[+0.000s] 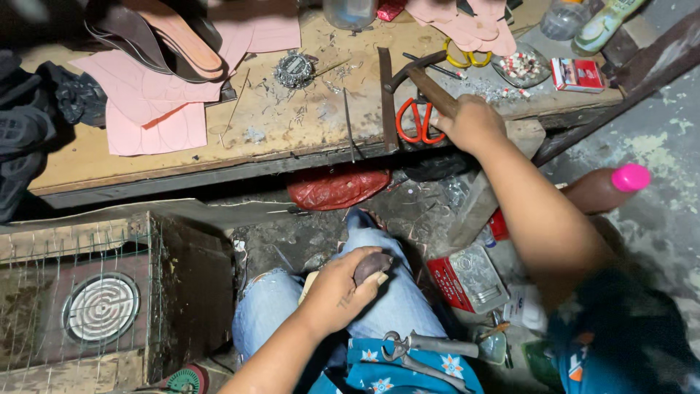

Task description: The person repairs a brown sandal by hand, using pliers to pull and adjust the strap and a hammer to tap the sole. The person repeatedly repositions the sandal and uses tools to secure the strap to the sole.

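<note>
The left hand [341, 292] clasps a dark shoe piece [372, 265] on the lap. The right hand [472, 122] grips a hammer [423, 79] over the workbench [292, 120], near 1 red-and-white flat box [577, 74].

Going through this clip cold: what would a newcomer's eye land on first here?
Probably the right hand gripping a hammer at the edge of the cluttered wooden workbench, just beside orange-handled scissors. Next, the left hand pressing a dark shoe piece on the knee, with metal pincers lying in the lap.
</note>
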Motion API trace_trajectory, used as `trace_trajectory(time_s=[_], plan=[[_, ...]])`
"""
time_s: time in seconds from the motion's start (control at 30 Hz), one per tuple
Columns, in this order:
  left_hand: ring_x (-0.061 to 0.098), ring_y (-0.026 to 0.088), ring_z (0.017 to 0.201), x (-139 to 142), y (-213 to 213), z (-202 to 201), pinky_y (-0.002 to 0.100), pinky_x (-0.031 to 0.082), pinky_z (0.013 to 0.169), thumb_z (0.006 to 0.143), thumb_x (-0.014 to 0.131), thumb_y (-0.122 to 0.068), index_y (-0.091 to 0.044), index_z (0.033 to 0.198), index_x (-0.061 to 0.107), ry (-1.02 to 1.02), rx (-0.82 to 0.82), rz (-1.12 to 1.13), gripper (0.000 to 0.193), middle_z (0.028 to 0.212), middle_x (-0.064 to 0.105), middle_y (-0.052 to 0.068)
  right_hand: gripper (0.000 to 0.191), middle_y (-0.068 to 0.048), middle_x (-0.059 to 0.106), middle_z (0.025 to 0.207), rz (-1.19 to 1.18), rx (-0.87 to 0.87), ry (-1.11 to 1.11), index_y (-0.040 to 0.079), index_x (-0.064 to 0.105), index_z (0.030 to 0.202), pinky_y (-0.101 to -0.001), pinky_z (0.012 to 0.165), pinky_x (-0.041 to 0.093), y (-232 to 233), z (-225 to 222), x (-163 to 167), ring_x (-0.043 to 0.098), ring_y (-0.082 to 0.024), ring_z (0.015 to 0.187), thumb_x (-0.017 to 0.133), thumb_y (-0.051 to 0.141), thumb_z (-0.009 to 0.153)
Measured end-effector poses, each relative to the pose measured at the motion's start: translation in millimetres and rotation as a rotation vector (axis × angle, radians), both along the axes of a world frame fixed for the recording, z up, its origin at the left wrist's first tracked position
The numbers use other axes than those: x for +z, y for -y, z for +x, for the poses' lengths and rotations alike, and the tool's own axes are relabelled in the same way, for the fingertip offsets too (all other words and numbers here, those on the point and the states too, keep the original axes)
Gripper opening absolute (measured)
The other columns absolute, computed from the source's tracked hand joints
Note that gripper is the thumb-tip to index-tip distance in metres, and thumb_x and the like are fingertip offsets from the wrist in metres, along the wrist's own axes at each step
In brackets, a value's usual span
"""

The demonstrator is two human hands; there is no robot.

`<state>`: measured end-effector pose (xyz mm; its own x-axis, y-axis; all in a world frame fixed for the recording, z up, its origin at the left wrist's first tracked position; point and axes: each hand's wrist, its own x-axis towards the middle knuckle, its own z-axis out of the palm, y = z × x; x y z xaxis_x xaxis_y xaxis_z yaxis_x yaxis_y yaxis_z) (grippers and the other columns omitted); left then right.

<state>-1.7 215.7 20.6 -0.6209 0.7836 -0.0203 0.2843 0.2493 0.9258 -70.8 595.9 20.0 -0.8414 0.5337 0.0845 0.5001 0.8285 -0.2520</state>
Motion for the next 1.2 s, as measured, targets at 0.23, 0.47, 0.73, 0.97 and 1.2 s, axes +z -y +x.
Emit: trace_trajectory(time_s=[0.23, 0.47, 0.73, 0.97, 1.2], plan=[[0.067, 0.039, 0.11, 3.6, 16.8, 3.7, 0.042, 0.052, 0.091, 0.085, 0.078, -0.032, -0.005, 0.128, 0.055, -0.193, 0.081, 0.079, 0.056, 0.117, 0.069, 0.02, 0.046, -0.021, 0.07, 0.103, -0.325, -0.078, -0.313, 0.0, 0.065, 0.113, -0.0427, 0.089, 0.052, 10.5, 22.8, -7.1, 0.069, -0.033, 0.097, 0.076, 0.04, 0.092], [0.069, 0.024, 0.104, -11.3, 13.0, -31.6, 0.034, 0.055, 0.092, 0.08, 0.078, -0.021, -0.008, 0.132, 0.061, 0.221, -0.131, 0.026, 0.057, 0.113, 0.074, 0.012, 0.048, -0.004, 0.06, 0.079, -1.372, 0.168, -0.414, 0.003, 0.051, 0.135, -0.0336, 0.065, 0.051, 109.3, 157.6, -24.2, 0.06, -0.015, 0.069, 0.067, 0.015, 0.092], [0.063, 0.013, 0.112, -23.8, 6.6, -44.2, 0.029, 0.049, 0.099, 0.071, 0.082, -0.012, -0.014, 0.14, 0.05, 0.374, -0.326, -0.044, 0.076, 0.122, 0.069, 0.005, 0.037, 0.0, 0.066, 0.09, -1.03, 0.126, -0.314, 0.003, 0.057, 0.117, -0.0264, 0.073, 0.052, 157.6, 218.9, -39.1, 0.063, -0.009, 0.081, 0.074, 0.012, 0.085], [0.067, 0.015, 0.108, -30.9, 6.5, -40.0, 0.031, 0.052, 0.097, 0.07, 0.082, -0.01, -0.012, 0.136, 0.058, 0.442, -0.29, -0.105, 0.07, 0.116, 0.072, 0.005, 0.021, -0.004, 0.058, 0.071, -1.337, 0.087, -0.202, 0.004, 0.059, 0.111, -0.0245, 0.052, 0.045, 156.5, 216.7, -64.1, 0.054, -0.009, 0.056, 0.06, 0.021, 0.099], [0.065, 0.015, 0.102, -50.4, 3.6, -43.1, 0.032, 0.054, 0.092, 0.071, 0.083, -0.007, -0.008, 0.131, 0.061, 0.415, -0.338, -0.027, 0.064, 0.11, 0.071, 0.005, 0.032, -0.012, 0.07, 0.095, -0.618, 0.473, -0.427, 0.0, 0.061, 0.12, -0.0368, 0.073, 0.053, 176.8, 211.6, -67.1, 0.068, -0.024, 0.084, 0.068, 0.021, 0.097]])
